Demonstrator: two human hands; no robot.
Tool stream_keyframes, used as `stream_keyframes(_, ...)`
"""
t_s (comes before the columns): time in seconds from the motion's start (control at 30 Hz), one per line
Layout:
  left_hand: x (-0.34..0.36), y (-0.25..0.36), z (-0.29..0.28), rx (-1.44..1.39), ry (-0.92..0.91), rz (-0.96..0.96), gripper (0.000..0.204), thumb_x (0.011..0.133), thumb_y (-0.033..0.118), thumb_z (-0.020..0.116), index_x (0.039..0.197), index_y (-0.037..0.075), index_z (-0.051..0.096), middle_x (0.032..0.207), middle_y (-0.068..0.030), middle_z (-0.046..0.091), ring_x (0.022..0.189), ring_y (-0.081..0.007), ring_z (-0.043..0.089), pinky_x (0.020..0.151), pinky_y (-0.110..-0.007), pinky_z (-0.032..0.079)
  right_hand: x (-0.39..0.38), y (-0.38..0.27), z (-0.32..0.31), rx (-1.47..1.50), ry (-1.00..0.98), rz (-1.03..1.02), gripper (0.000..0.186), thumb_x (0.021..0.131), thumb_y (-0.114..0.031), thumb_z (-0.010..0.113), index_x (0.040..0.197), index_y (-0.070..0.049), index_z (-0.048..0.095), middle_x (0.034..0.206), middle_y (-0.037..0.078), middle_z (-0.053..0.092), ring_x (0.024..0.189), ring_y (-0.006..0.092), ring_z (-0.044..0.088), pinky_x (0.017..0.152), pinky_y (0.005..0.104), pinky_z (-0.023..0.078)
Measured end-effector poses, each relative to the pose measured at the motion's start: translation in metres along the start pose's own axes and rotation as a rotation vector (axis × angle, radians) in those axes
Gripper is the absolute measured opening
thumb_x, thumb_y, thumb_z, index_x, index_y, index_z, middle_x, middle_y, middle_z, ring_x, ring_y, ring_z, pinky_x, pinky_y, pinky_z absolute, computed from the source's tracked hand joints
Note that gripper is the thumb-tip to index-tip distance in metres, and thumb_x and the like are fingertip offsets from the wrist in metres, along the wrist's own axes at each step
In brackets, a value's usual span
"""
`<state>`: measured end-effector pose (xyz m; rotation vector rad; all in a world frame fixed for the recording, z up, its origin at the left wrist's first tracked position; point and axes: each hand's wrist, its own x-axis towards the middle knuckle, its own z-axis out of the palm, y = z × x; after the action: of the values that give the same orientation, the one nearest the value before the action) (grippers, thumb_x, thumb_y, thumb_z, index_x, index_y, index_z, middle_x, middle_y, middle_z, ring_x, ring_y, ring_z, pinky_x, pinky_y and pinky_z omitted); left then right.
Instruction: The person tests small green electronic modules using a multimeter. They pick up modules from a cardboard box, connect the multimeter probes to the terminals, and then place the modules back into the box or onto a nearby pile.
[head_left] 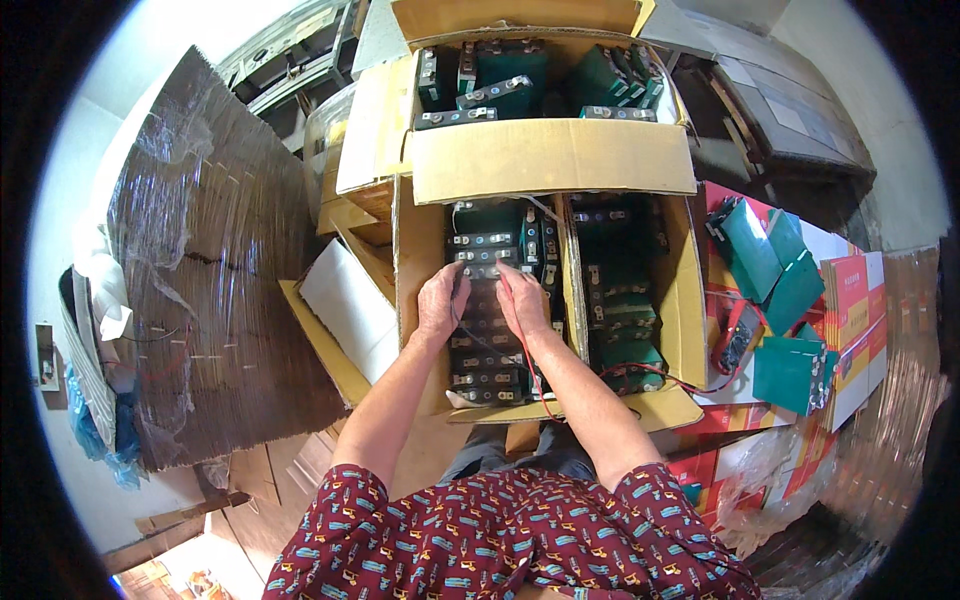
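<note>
Both my hands reach into an open cardboard box (pixel 684 300) of dark green battery cells with metal terminals. My right hand (pixel 524 303) is closed around a red test probe (pixel 505 284), its tip at the right end of a battery cell (pixel 482 271). At that cell's other end my left hand (pixel 441 302) pinches a thin black probe (pixel 457 285), partly hidden by the fingers. A red lead (pixel 529 360) hangs from my right hand and crosses the box's near side. A multimeter (pixel 738 337) lies to the right, its leads trailing beside it.
Behind stands a second cardboard box (pixel 550 158) holding more cells. Loose green cells (pixel 790 375) lie on red and white cartons (pixel 850 320) at the right. Tall stacked brown cardboard (pixel 220 270) rises on the left, near a white sheet (pixel 350 305).
</note>
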<state>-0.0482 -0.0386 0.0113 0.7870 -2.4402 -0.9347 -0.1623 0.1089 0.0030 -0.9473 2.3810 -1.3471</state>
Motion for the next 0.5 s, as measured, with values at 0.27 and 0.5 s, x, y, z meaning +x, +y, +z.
stream_keyframes(0.27, 0.005, 0.002, -0.001, 0.054, 0.013, 0.088, 0.029, 0.096, 0.015, 0.071, 0.123, 0.004, 0.069, 0.102, -0.024, 0.075, 0.096, -0.0413, 0.074, 0.084, -0.046, 0.058, 0.0, 0.009, 0.008, -0.009, 0.041, -0.042, 0.037, 0.093, -0.004, 0.07, 0.13, -0.006, 0.071, 0.12, 0.017, 0.074, 0.11, 0.0346, 0.072, 0.096, 0.0382, 0.057)
stream_keyframes(0.5, 0.001, -0.004, 0.0, 0.015, 0.064, 0.131, 0.027, 0.096, 0.01, 0.072, 0.122, 0.005, 0.069, 0.102, -0.0231, 0.075, 0.094, -0.0421, 0.073, 0.083, -0.045, 0.058, -0.002, 0.0, 0.003, -0.008, 0.032, -0.033, 0.037, 0.094, -0.008, 0.07, 0.131, -0.009, 0.07, 0.121, 0.015, 0.074, 0.111, 0.0347, 0.071, 0.095, 0.0399, 0.057)
